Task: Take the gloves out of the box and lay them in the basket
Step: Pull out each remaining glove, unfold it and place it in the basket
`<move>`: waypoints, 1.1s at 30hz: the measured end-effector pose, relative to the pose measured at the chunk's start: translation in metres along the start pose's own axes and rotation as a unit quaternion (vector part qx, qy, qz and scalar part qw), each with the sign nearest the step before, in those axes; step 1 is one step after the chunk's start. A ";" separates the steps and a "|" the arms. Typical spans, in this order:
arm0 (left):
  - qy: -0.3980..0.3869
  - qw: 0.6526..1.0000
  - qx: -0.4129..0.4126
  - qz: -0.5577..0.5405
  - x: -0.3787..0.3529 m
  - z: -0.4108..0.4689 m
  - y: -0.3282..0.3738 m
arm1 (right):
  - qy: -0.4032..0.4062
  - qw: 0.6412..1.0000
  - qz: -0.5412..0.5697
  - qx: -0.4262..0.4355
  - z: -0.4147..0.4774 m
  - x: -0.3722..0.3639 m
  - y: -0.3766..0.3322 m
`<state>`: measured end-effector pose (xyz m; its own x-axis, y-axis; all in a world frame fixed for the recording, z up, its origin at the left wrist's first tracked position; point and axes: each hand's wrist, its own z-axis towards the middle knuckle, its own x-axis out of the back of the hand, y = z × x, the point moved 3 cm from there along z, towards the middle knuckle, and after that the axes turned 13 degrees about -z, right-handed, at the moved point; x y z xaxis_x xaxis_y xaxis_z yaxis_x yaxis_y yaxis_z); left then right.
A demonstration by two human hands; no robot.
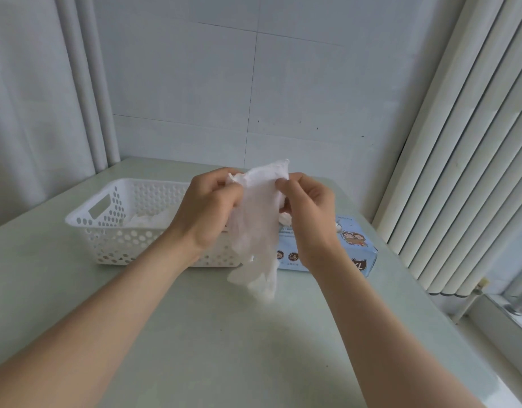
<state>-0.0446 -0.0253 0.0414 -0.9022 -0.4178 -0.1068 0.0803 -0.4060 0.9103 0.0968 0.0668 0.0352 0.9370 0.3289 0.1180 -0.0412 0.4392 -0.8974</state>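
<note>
Soft, even daylight is admitted from the right, through the blinds. A cool, pale cast is given to everything. Only faint, diffuse shadows are thrown on the near tabletop. Straight lines are bowed near the edges by the wide lens. The glove is slightly blurred.

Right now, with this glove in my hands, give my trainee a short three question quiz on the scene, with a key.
1. True or false: the glove lies flat on the table.
2. Where does the box stand? A: inside the basket. B: right of the basket. C: left of the basket.
3. Short answer: which hands hold the glove?

Key: 1 false, it hangs in the air. 2 B. 3 both, the left hand and the right hand, pinching its top.
</note>
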 end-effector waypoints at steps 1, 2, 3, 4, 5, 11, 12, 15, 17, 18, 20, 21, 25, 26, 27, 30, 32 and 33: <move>-0.018 1.000 -0.002 -0.002 -0.002 -0.002 0.004 | -0.012 1.000 -0.013 0.000 0.000 0.000 0.001; -0.036 0.999 -0.006 0.001 -0.004 -0.004 0.007 | -0.021 0.999 -0.029 0.005 0.000 -0.001 0.001; -0.051 0.999 -0.012 0.002 -0.006 -0.006 0.010 | -0.029 0.999 -0.042 0.010 -0.001 -0.001 0.001; -0.057 0.998 -0.021 0.002 -0.007 -0.007 0.012 | -0.035 0.998 -0.050 0.014 -0.001 -0.002 0.002; -0.056 0.998 -0.029 -0.001 -0.007 -0.007 0.012 | -0.037 0.998 -0.055 0.019 -0.001 -0.002 0.002; -0.021 0.994 -0.086 0.057 0.004 0.001 0.006 | -0.049 0.994 -0.089 0.027 -0.001 -0.001 0.000; -0.011 0.993 -0.095 0.065 0.006 0.003 0.003 | -0.060 0.993 -0.098 0.023 -0.001 -0.001 0.001; 0.001 0.990 -0.108 0.094 0.009 0.007 -0.001 | -0.112 0.986 -0.124 0.002 -0.001 -0.002 0.003; 0.013 0.985 -0.117 0.126 0.012 0.009 -0.003 | -0.150 0.976 -0.156 -0.006 -0.001 -0.001 0.005; 0.024 0.981 -0.124 0.148 0.014 0.009 -0.004 | -0.167 0.971 -0.168 -0.011 -0.001 -0.001 0.005; 0.053 0.971 -0.140 0.187 0.019 0.011 -0.004 | -0.181 0.970 -0.161 -0.021 -0.002 0.000 0.005; 0.065 0.966 -0.149 0.200 0.021 0.012 -0.004 | -0.177 0.973 -0.145 -0.024 -0.002 0.000 0.005; 0.085 0.963 -0.158 0.198 0.030 0.016 0.000 | -0.169 0.983 -0.037 -0.057 0.002 0.002 0.009; 0.084 0.965 -0.155 0.192 0.031 0.017 0.001 | -0.175 0.982 -0.021 -0.065 0.002 0.001 0.011; 0.085 0.967 -0.151 0.187 0.034 0.018 0.002 | -0.177 0.982 -0.011 -0.070 0.002 0.000 0.012; 0.089 0.969 -0.148 0.175 0.041 0.019 0.008 | -0.163 0.982 0.020 -0.099 0.005 -0.002 0.012; 0.095 0.970 -0.150 0.167 0.046 0.021 0.011 | -0.147 0.983 0.018 -0.110 0.008 -0.004 0.010; 0.100 0.971 -0.148 0.159 0.050 0.022 0.012 | -0.135 0.986 -0.013 -0.101 0.013 -0.005 0.007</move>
<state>-0.0977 -0.0332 0.0555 -0.7141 -0.6975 0.0593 0.4870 -0.4342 0.7579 0.0872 0.0791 0.0334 0.8096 0.5418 0.2259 0.0765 0.2842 -0.9557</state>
